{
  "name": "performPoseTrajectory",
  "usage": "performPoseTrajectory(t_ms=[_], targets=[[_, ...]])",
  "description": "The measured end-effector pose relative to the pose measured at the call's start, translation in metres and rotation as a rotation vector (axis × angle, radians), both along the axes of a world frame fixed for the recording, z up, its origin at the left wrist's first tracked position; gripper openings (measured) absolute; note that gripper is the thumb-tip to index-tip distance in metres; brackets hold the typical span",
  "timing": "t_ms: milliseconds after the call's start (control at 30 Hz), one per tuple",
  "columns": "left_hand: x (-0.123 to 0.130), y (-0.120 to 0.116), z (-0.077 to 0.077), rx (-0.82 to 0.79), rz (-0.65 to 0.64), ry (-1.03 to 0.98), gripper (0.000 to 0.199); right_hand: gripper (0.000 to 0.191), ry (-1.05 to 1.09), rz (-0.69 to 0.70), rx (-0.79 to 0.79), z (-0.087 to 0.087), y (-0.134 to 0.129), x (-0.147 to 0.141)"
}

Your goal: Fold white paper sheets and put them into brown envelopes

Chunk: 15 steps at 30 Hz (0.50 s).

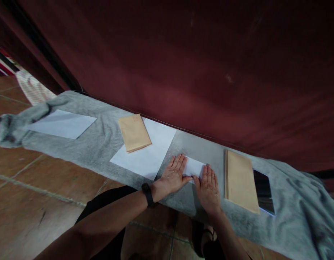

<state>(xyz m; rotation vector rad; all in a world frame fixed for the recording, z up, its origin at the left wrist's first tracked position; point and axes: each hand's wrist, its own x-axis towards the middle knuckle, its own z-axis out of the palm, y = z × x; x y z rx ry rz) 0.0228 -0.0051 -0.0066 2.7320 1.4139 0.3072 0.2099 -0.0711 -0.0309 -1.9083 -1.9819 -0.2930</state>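
Observation:
A small folded sheet of white paper [194,167] lies on the grey cloth, pressed down under both hands. My left hand [174,174], with a black band on its wrist, rests flat on the paper's left side, fingers stretched out. Across from it, my right hand [209,186] lies flat over the right edge. The thumbs almost meet at the paper's near edge. Left of my hands is a larger white sheet [156,153], with brown envelopes [134,133] lying on its upper part. To the right sits a stack of brown envelopes [241,182].
A smartphone [265,193] lies partly beside the right envelope stack. Another white sheet [64,124] is at the far left of the grey cloth [102,151]. A dark red upright surface [183,72] rises directly behind the cloth. Tiled floor [28,195] shows in front.

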Motion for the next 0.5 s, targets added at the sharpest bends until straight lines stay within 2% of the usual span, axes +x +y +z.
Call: performPoseTrajectory(t_ms=[300,500], targets=[[0.001,-0.003,0.004,0.026,0.002,-0.010,0.081,0.065,-0.028,-0.022,-0.003,0.005,-0.007,0.005],[-0.001,-0.004,0.011,0.087,-0.202,-0.019,0.059,0.062,0.145,0.184,-0.083,0.014,0.001,-0.022]])
